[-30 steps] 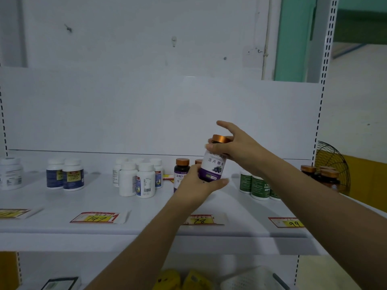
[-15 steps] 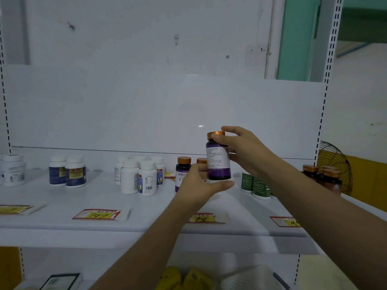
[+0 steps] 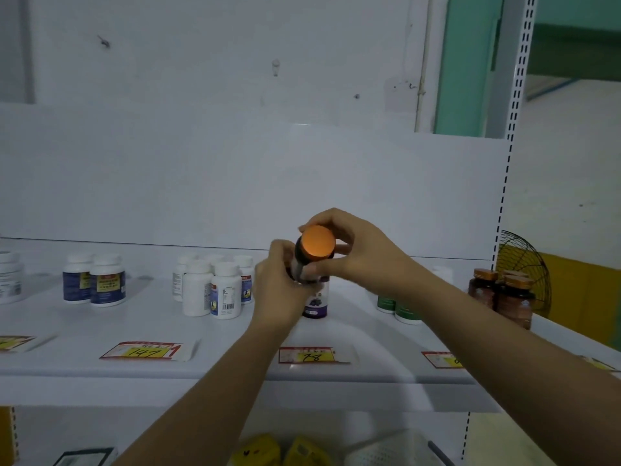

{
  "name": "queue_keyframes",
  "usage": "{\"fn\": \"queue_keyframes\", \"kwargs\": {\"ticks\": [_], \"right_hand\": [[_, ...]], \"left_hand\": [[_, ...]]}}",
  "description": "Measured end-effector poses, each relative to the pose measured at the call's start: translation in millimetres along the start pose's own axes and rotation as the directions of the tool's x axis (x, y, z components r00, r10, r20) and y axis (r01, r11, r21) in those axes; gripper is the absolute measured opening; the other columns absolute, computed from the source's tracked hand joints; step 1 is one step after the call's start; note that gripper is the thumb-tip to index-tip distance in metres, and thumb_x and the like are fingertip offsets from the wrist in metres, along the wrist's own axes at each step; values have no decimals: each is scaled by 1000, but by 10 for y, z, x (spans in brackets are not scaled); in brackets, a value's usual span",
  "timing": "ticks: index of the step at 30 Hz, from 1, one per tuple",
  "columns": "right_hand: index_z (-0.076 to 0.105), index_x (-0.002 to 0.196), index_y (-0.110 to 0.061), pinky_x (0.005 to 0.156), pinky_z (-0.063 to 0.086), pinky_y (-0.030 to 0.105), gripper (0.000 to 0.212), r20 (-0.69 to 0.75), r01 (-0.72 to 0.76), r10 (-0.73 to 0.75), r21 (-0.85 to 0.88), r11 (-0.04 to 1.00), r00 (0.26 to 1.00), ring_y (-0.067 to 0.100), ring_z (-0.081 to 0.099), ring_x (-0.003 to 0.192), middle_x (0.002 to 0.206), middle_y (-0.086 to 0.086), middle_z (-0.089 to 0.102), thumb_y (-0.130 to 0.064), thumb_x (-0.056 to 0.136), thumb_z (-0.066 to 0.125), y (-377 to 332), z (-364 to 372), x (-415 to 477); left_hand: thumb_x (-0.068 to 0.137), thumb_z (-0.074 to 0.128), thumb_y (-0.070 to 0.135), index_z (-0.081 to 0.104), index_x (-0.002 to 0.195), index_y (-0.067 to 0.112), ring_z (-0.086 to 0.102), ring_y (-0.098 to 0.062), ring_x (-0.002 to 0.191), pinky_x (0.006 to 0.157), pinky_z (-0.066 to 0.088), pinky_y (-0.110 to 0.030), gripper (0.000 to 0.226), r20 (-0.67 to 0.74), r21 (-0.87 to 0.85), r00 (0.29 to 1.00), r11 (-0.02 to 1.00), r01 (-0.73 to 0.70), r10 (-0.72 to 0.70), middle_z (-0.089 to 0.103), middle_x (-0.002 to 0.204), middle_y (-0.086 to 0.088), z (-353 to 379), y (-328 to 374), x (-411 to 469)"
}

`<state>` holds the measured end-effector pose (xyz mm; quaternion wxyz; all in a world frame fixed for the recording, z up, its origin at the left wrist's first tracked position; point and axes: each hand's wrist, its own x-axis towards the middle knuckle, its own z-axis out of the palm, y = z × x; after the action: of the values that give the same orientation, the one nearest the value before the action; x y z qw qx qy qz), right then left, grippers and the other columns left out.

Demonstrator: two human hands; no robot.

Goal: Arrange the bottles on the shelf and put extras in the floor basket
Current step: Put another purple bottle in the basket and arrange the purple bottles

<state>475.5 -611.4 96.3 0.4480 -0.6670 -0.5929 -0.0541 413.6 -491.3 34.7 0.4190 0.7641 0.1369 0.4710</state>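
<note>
Gripping a dark bottle with a round orange cap (image 3: 317,243) above the white metal shelf (image 3: 84,334), the left hand (image 3: 280,290) is curling round its body while the right hand (image 3: 361,258) is clasping it beside the cap. The cap is tilting toward the camera, and a purple-labelled bottle (image 3: 316,306) is standing on the shelf just behind.

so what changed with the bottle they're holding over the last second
The dark bottle with the round orange cap was tipped from roughly upright until its cap faces the camera. The left hand and the right hand both kept their grip on it throughout. The plain white bottles, the blue-labelled bottles, the green-labelled bottles and the yellow price tags on the white shelf stayed put.
</note>
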Motion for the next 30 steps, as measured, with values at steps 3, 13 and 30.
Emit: {"fn": "queue_keyframes", "kwargs": {"ticks": [3, 13, 30], "right_hand": [[58, 110, -24, 93, 47, 21, 48, -42, 128, -135, -128, 983, 990, 4, 56, 108, 114, -16, 61, -11, 71, 82, -14, 65, -62], [49, 118, -33, 74, 54, 16, 36, -291, 11, 12, 78, 997, 957, 7, 63, 94, 110, -11, 62, -32, 87, 67, -170, -150, 95], [59, 95, -10, 62, 53, 28, 14, -135, -573, 590, 142, 807, 796, 18, 62, 74, 86, 6, 64, -23, 90, 60, -3, -427, 342]], "left_hand": [[76, 71, 0, 45, 102, 24, 59, -22, 95, 77, 54, -39, 45, -92, 41, 991, 995, -96, 100, 59, 109, -3, -29, 2, 130], [71, 77, 38, 56, 105, 24, 57, -3, 91, 75, 46, -19, 42, 242, -54, 970, 998, 18, -4, 61, 103, 10, -60, 215, 81], [73, 71, 52, 53, 88, 23, 55, -12, 76, 68, 50, -30, 38, 303, 162, 939, 980, 117, -162, 58, 80, 4, 198, 410, -44]]}}
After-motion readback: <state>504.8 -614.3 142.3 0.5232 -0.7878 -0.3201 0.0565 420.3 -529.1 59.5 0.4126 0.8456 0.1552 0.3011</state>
